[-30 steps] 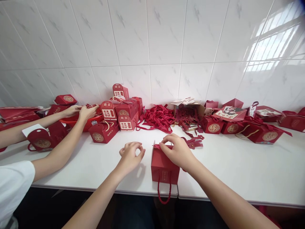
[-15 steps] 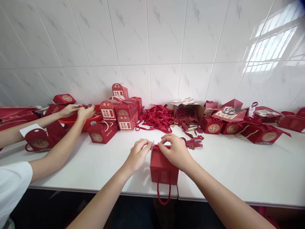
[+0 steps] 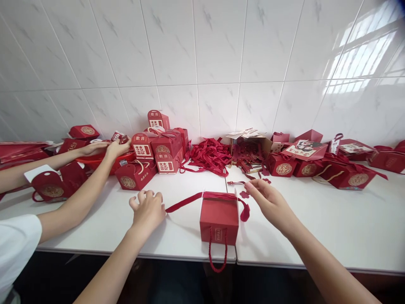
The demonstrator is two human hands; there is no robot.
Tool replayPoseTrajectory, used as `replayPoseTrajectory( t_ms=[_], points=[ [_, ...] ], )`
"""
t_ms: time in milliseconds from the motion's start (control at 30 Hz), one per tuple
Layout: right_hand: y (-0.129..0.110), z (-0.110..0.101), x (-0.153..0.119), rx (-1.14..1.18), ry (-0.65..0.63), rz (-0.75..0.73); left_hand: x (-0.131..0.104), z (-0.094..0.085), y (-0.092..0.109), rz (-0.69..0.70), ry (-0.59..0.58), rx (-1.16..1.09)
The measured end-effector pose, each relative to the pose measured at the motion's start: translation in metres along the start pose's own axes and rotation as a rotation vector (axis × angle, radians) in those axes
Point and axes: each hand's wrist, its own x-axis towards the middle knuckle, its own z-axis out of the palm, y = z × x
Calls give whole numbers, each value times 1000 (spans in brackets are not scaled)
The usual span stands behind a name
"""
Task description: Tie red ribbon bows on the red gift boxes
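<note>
A red gift box (image 3: 219, 213) stands near the table's front edge, its twisted cord handle (image 3: 218, 270) hanging over that edge. A dark red ribbon (image 3: 185, 202) runs across its top and sticks out on both sides. My left hand (image 3: 148, 211) is left of the box with fingers spread and bent. The ribbon's left end meets the edge of this hand; any grip on it is hidden. To the right, behind the box, my right hand (image 3: 268, 204) pinches a red flower tag (image 3: 237, 183) between thumb and fingers. Another flower shape (image 3: 244, 194) shows beside the fingertips.
Loose ribbons (image 3: 210, 156) lie piled by the wall, beside an opened carton (image 3: 265, 145) of red tags. Finished-looking boxes (image 3: 167, 145) are stacked at left, others (image 3: 351, 175) at right. A co-worker's hands (image 3: 117, 147) work over a red basin (image 3: 120, 162) at left.
Both hands have left the top of the box. My left hand moved left and the ribbon now stretches that way; my right hand moved right to the flower tags.
</note>
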Motion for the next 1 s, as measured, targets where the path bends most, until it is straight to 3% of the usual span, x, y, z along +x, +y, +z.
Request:
replayPoseTrajectory(
  t_ms=[100,200,267,367,533,733,833,1000],
  points=[
    [5,2,-7,11,-129,19,3,-10,27,-12,14,-501],
    [8,14,-11,74,-186,9,1,-19,67,-2,-146,-1098],
    [9,21,-12,160,-173,3,-3,-20,88,10,-242,-1265],
    [9,26,-10,237,-152,12,-8,-18,102,-18,-286,-1321],
    [9,31,-6,140,-72,-44,-12,-18,106,-71,-312,-1363],
    [4,40,-8,-153,-167,-219,-16,-20,111,190,-260,-1079],
    [6,36,-7,-102,-161,-190,-14,-20,105,210,-244,-1029],
    [21,15,-2,-45,-53,-57,-5,-18,79,93,-365,-1031]
  ],
)
